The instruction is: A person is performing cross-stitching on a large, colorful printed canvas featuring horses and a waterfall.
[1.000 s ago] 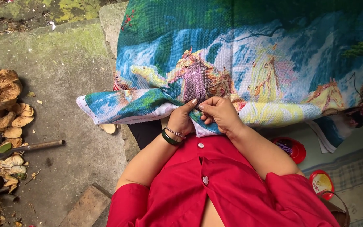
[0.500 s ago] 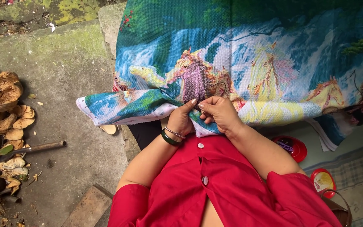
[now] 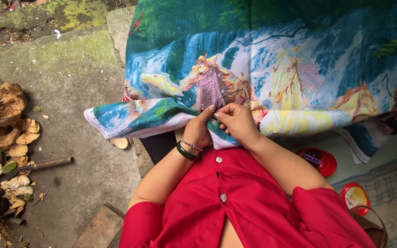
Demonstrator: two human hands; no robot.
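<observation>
A large cross-stitch cloth (image 3: 272,69) with horses and a waterfall lies spread over my lap and beyond. My left hand (image 3: 199,128), wearing a green bangle and a bead bracelet, pinches the cloth's near edge. My right hand (image 3: 236,121) is closed beside it, fingertips meeting the left thumb, and a dark thread (image 3: 229,94) loops up from them over the purple horse. Whether a needle is between the fingers is too small to tell. My red buttoned top fills the foreground.
Coconut husks (image 3: 5,124) and a metal-handled tool (image 3: 33,166) lie on the concrete at left. A red lid (image 3: 320,160) and a red round tin (image 3: 355,196) sit on the floor at right, near a basket rim (image 3: 373,227). A brick (image 3: 98,227) lies below.
Both hands stay together at the cloth's near edge; the fingers shift only slightly and the thread loop stays over the purple horse.
</observation>
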